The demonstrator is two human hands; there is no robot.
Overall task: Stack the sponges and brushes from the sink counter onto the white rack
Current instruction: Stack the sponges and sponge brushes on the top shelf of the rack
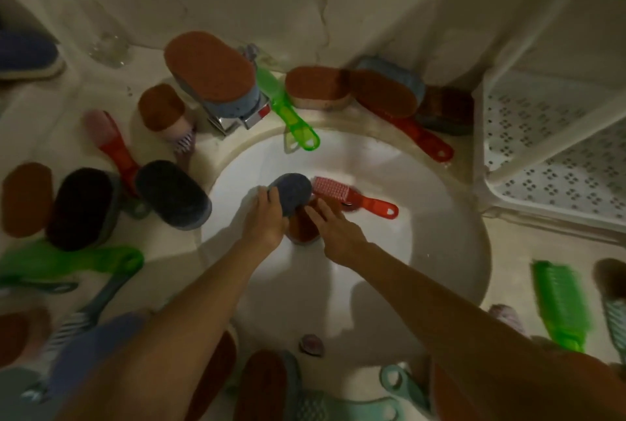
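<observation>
Centrally, in basin (423,251): left hand (264,217) grips grey sponge (293,192), fingers curled round its 8 o'clock edge. Right hand (338,234) rests near-straight fingers on orange sponge (301,229) beneath. Red brush (352,197) just beside, 3 o'clock. Rack (542,149) at 2 o'clock.

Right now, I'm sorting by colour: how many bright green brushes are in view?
3: back green brush beside the faucet, left green brush, right green brush. Others may be hidden.
</observation>
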